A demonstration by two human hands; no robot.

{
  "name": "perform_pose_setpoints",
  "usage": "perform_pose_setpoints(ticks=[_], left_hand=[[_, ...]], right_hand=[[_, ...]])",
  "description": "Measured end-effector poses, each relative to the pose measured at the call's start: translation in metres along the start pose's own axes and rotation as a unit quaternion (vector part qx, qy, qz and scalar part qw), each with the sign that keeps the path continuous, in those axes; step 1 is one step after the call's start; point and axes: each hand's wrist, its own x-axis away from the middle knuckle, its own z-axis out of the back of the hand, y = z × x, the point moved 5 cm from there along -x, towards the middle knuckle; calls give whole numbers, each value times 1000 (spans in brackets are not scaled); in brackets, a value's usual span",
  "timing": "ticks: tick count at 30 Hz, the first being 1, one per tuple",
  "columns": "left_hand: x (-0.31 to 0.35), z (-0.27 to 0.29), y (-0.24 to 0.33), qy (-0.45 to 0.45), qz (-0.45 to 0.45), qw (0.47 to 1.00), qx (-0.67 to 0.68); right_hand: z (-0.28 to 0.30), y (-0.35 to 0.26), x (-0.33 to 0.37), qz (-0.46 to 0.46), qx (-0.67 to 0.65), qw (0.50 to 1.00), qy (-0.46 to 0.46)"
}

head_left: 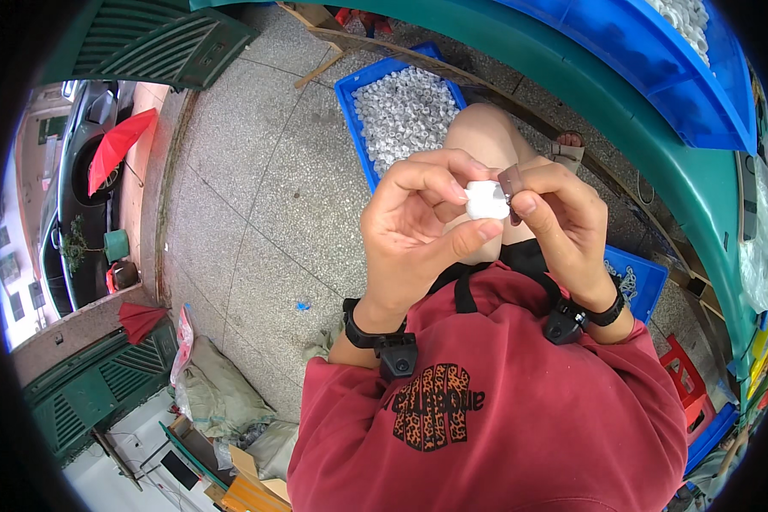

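Head view: both hands are raised in front of the red shirt [529, 427], above the lap. A small white piece [485, 201] is pinched in the left hand [418, 213], thumb from below, forefinger from the upper left; the other fingers are curled loosely behind. No clear long axis can be read on the white piece: it is compact, about as wide as tall, with its right side turned to the right hand [563, 209]. A flat brownish piece [509, 179] is gripped there between thumb and forefinger. Its long axis is set roughly upright in the view, upper end pointed away from the body, lower end toward the shirt; its middle is partly covered by fingertips. The two pieces are held right up against each other; whether they are joined cannot be told.

Beyond the left hand, a blue crate [371, 168] is filled with small whitish parts [405, 111] and set on the speckled floor [256, 205]. A second blue crate [654, 290] is partly hidden by the right forearm. At upper right, a blue tray [648, 77] is seen over the green tabletop [700, 171]. A black strap is worn on each wrist.
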Motion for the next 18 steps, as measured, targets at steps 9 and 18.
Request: perform_pose_setpoints(ticks=[9, 18], left_hand=[[-13, 37, -8, 61, 2, 994, -94], [12, 153, -34, 0, 99, 762, -640]], right_hand=[[5, 12, 3, -40, -85, 996, 13], [29, 14, 16, -67, -50, 995, 49]])
